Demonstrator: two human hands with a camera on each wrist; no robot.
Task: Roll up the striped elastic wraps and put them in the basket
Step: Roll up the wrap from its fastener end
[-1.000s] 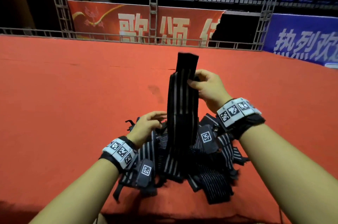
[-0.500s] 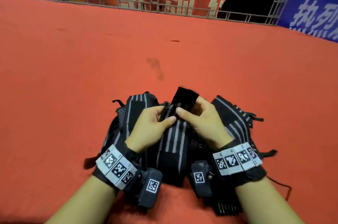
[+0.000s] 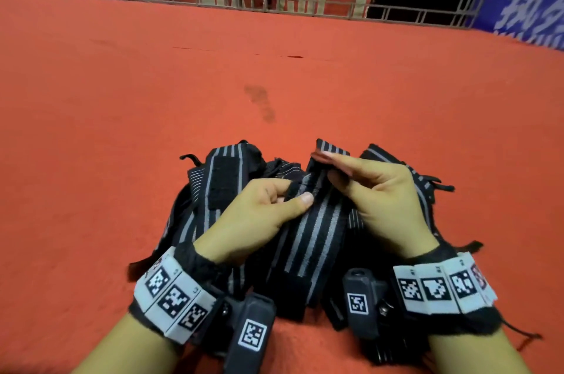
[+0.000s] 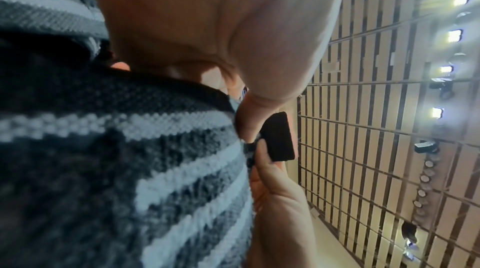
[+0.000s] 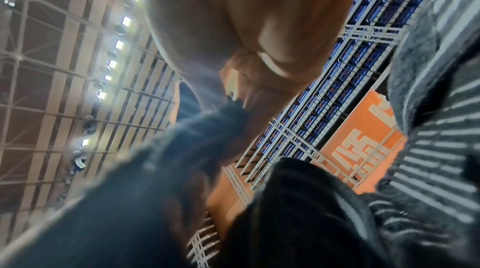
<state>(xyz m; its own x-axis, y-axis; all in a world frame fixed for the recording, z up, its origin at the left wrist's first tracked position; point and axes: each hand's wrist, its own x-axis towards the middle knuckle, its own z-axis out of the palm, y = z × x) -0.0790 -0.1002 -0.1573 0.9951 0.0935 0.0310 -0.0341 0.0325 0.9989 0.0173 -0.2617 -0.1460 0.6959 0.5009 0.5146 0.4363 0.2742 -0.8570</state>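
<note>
Wrap (image 3: 314, 227) lowered onto pile (image 3: 219, 178) — both hands now pinching top end.

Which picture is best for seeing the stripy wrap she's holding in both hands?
The head view: the striped wrap shows whole, its far end pinched by the left hand and right hand. The left wrist view shows only blurry close-up stripes; the right wrist view shows a dark blur.

My head camera looks forward and down from close above my left hand (image 3: 262, 215) and right hand (image 3: 378, 190). Each wrist camera sits low, tilted up past its palm toward 12 o'clock. All 3 views share the striped wrap (image 3: 314, 239).
</note>
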